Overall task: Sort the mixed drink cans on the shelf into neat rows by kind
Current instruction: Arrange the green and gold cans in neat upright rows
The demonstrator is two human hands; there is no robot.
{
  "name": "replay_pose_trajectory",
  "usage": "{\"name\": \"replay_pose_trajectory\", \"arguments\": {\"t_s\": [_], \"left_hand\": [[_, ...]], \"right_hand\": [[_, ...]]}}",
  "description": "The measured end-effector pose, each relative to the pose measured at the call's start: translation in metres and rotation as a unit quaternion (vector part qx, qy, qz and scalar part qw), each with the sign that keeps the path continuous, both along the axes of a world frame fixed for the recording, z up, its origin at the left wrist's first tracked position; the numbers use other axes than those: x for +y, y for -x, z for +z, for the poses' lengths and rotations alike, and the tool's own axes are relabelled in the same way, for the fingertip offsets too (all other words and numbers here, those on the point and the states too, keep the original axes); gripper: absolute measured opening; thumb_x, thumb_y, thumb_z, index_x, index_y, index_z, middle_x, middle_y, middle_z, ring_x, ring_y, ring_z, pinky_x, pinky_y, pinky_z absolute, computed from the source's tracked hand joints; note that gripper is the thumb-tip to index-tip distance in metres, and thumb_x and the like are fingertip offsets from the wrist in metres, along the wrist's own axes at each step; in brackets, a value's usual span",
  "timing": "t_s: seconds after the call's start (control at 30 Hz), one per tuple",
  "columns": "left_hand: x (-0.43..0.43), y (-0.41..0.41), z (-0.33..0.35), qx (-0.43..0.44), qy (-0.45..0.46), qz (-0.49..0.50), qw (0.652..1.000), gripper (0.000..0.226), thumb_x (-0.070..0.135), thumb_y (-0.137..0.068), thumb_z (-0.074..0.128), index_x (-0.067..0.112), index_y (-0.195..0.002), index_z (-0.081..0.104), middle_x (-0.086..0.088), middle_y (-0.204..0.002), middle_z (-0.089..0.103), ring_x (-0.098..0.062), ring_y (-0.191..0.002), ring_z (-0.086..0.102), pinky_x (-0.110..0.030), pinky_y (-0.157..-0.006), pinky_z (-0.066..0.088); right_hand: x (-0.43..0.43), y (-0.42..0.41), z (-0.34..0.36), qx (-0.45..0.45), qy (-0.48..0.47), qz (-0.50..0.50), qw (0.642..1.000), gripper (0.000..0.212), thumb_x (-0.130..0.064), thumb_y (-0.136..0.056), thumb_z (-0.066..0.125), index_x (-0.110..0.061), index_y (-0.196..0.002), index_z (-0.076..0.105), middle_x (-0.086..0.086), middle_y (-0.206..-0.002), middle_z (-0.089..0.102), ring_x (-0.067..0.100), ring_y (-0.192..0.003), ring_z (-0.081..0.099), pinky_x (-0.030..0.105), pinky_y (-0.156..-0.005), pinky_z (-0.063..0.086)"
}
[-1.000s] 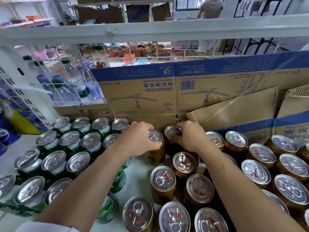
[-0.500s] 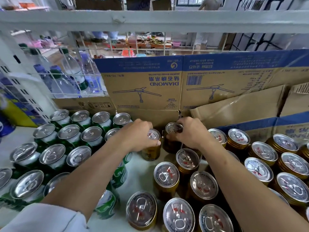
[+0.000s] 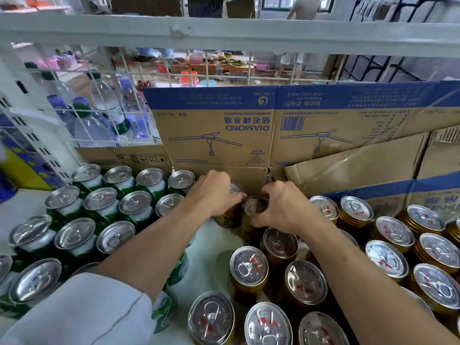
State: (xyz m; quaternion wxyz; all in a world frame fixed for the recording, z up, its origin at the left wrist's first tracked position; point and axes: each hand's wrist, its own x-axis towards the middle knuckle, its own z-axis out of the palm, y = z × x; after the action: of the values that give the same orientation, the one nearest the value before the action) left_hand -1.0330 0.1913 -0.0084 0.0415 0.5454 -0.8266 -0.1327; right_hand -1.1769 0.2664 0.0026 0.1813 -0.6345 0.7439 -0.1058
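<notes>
**Two gold cans in hand at the back of the shelf**

The gold-sided metal drink can with a silver pull-tab lid [image 3: 230,216] stood at twelve o'clock on the white shelf [image 3: 211,245], against the cardboard. The left hand [image 3: 214,192] curled over its rim. Touching it at three o'clock, a second gold can [image 3: 250,207] was gripped at the lid by the bent fingers of the right hand [image 3: 281,207].

The lids looked unopened, so the cans were probably full and fairly heavy. They should be stiff, smooth-walled and apt to dent or topple their neighbours. A hold round the top rim or upper wall seemed safest.

At least sixteen gold cans [image 3: 306,282] showed, the two held included, spread from three to six o'clock, with others hidden behind the right arm. Eleven green-and-white cans with silver lids [image 3: 99,199] stood in rows at nine o'clock, and at least four more were partly hidden.

Behind stood the blue-and-brown cardboard fan box [image 3: 214,135], and clear plastic water bottles [image 3: 104,113] lay at ten o'clock.
</notes>
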Motion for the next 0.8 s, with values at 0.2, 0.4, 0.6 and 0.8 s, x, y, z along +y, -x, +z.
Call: {"name": "replay_pose_trajectory", "arguments": {"t_s": [0.2,0.4,0.6,0.8], "left_hand": [[0.0,0.008,-0.002,0.011,-0.013,0.024,1.0,0.028,0.036,-0.089,0.062,0.01,-0.084,0.055,-0.012,-0.087,0.056,-0.036,-0.082,0.057,-0.033,-0.062,0.039],[-0.005,0.01,-0.006,0.054,-0.036,0.038,0.997,0.02,0.022,-0.089,0.061,0.01,-0.076,0.053,-0.008,-0.078,0.053,-0.029,-0.069,0.052,-0.032,-0.058,0.038],[-0.014,0.0,-0.01,0.106,-0.067,0.026,0.992,0.045,0.049,-0.083,0.069,0.01,-0.067,0.055,-0.004,-0.06,0.051,-0.022,-0.058,0.049,-0.029,-0.046,0.031],[-0.006,-0.014,0.0,0.056,-0.044,-0.028,0.997,0.029,0.033,-0.09,0.065,0.007,-0.104,0.066,-0.009,-0.094,0.065,-0.028,-0.088,0.062,-0.034,-0.069,0.05]], "right_hand": [[0.013,0.002,0.007,-0.075,0.089,0.003,0.993,0.067,-0.034,-0.066,0.079,-0.01,-0.126,0.061,0.005,-0.116,0.065,0.018,-0.107,0.058,0.023,-0.08,0.046],[0.019,0.006,0.006,-0.067,0.154,0.015,0.986,0.067,-0.035,-0.067,0.078,-0.011,-0.127,0.061,0.004,-0.119,0.064,0.016,-0.11,0.056,0.016,-0.079,0.036],[0.017,0.002,0.002,-0.081,0.123,0.005,0.989,0.065,-0.038,-0.067,0.077,-0.012,-0.125,0.063,0.005,-0.115,0.066,0.014,-0.102,0.057,0.019,-0.077,0.041],[0.019,-0.007,-0.001,-0.106,0.067,0.002,0.992,0.032,-0.037,-0.065,0.079,-0.015,-0.086,0.068,-0.001,-0.074,0.064,0.016,-0.072,0.06,0.033,-0.058,0.051]]}}
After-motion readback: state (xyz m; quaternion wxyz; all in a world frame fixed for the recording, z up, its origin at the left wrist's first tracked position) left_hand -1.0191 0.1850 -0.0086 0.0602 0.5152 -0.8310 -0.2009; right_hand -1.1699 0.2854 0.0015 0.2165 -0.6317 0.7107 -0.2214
